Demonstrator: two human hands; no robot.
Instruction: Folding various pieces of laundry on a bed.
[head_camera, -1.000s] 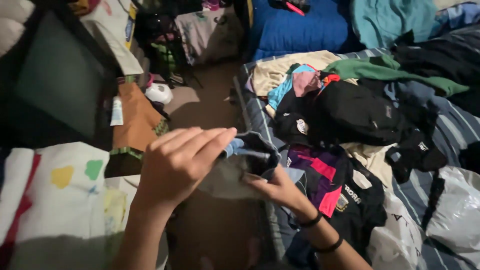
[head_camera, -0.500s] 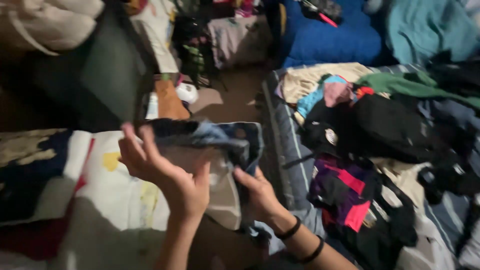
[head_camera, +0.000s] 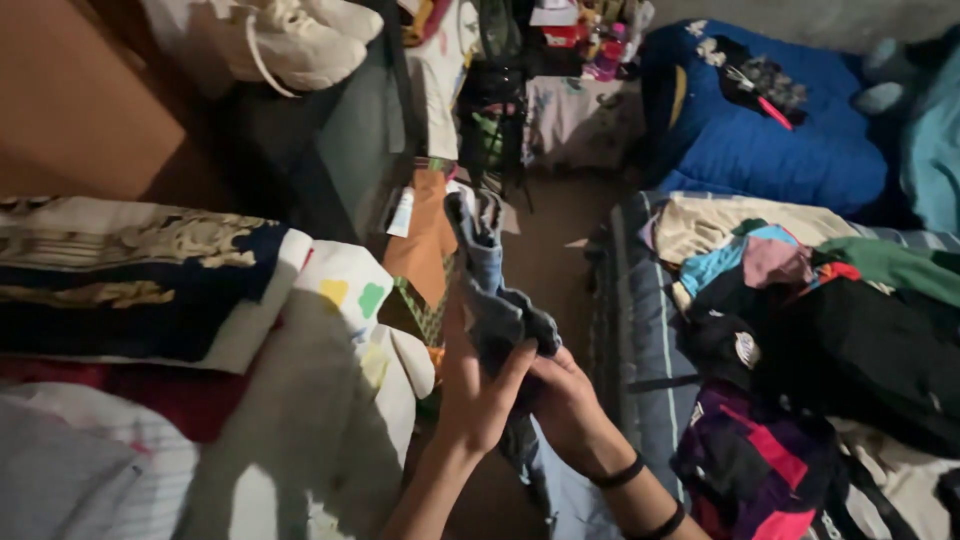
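Both my hands hold a blue-grey denim garment (head_camera: 490, 290) that rises upright between them. My left hand (head_camera: 478, 395) presses its palm against the garment's lower left side. My right hand (head_camera: 562, 400), with two black bands on its wrist, grips the bunched lower end from the right. The two hands touch each other around the cloth, above the floor gap between two beds.
A striped bed (head_camera: 640, 330) on the right carries a pile of clothes (head_camera: 830, 340), black, purple and green. Folded blankets (head_camera: 150, 290) lie on the left. White shoes (head_camera: 290, 40) sit on a dark cabinet. A blue cushion (head_camera: 760, 140) lies at the back.
The garment, spread sideways between my hands before, now stands upright and bunched. My hands have come together at its lower end. The camera has swung left.
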